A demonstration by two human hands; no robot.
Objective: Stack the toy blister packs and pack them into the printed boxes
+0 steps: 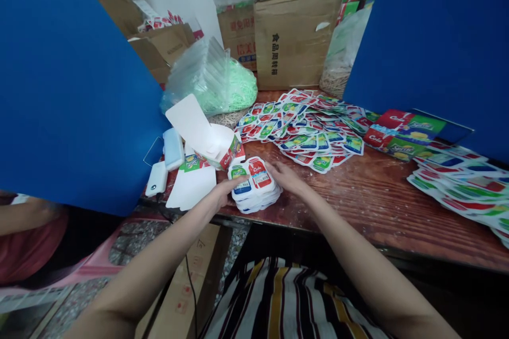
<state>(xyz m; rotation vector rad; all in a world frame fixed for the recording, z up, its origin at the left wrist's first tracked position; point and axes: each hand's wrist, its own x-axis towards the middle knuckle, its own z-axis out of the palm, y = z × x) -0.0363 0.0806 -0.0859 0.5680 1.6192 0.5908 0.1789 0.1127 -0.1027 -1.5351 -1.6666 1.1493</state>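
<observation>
card stack (256,193) – between left hand (223,194) and right hand (284,178)

Between the left hand (223,191) and right hand (284,177), the stack of cards (257,190) looks like smooth printed paper. Under both hands, the table (382,185) is streaked wood, faintly glossy. Beyond the left hand, a bag (196,77) is shiny clear plastic; beyond the right, a box (296,37) is matt cardboard

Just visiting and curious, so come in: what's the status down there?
Left hand, right hand touching opposite sides of card stack. Printed face up. Loose cards, open carton just beyond.
</observation>
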